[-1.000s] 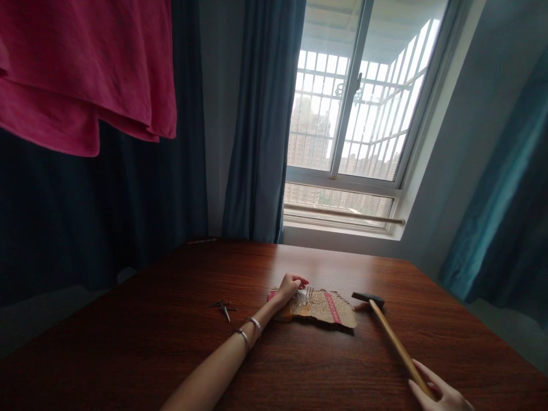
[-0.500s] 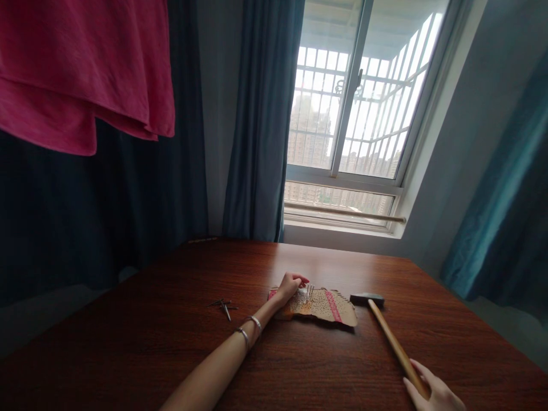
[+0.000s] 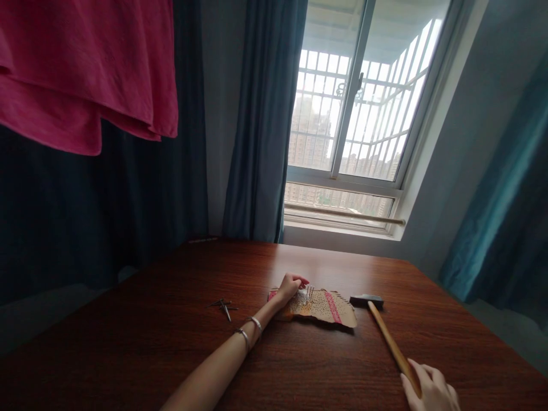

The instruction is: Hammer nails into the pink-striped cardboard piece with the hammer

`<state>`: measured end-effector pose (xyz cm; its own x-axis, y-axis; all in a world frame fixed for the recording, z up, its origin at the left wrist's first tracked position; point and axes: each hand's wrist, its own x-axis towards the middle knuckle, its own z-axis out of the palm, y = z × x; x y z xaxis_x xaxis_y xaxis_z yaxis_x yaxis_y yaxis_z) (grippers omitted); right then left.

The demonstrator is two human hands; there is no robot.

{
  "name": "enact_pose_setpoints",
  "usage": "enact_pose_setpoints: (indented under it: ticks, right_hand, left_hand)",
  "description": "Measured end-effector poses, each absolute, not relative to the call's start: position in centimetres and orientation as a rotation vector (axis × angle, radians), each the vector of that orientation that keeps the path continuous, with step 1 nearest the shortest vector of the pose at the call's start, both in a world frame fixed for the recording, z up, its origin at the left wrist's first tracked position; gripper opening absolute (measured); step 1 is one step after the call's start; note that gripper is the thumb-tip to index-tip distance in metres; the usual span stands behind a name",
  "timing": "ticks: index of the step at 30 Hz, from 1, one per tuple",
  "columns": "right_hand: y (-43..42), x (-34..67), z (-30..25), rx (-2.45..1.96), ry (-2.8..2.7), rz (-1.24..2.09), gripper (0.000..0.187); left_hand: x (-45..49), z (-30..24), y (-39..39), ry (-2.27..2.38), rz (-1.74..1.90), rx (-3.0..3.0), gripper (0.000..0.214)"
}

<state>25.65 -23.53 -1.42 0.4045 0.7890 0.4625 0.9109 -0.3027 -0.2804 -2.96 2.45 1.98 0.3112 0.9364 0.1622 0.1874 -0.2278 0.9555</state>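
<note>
The left hand [image 3: 291, 285] lies curled on the far end of a dotted cardboard piece [image 3: 331, 309], fingertips by the standing nails [image 3: 309, 291]. I cannot tell if it pinches one. The right hand [image 3: 430, 391] grips the hammer [image 3: 387, 338] by its handle. The hammer's head lies on the table [image 3: 171, 342], just right of the cardboard.

**Backlit and dim**

Daylight comes through the window [image 3: 363, 114], nearly blown out, leaving my side murky. My left hand [image 3: 290, 285] shows dull; a sheen lies on the table [image 3: 329, 264]. Lines bow at the edges.
</note>
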Motion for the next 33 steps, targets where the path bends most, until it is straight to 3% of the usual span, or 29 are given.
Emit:
enact_pose_setpoints:
  ticks: [3, 8, 11, 17, 27, 33]
  right_hand:
    - [-21.8, 22.5, 1.4, -1.97, -1.546, -0.366, 0.036]
    - [-16.5, 16.1, 6.1, -1.66, -1.832, -0.054, 0.026]
    - [-12.8, 14.2, 7.1, -1.627, -1.883, -0.03, 0.025]
    - [-8.5, 13.1, 5.5, -1.751, -1.933, 0.007, 0.022]
    - [-9.2, 12.2, 3.9, -1.738, -1.998, -0.142, 0.022]
    - [-8.8, 12.5, 3.1, -1.749, -1.975, -0.158, 0.02]
  left_hand:
    - [-2.9, 2.0, 2.4, 1.048, 1.009, 1.655, 0.035]
    - [-3.0, 1.8, 2.7, 1.025, 1.003, 1.652, 0.035]
    - [-3.0, 1.7, 2.8, 0.995, 1.015, 1.64, 0.035]
    - [-3.1, 1.8, 2.7, 1.022, 0.998, 1.629, 0.035]
    - [-3.4, 2.0, 2.6, 1.013, 0.985, 1.626, 0.034]
    - [-5.9, 6.6, 3.0, 0.886, 0.805, 1.699, 0.034]
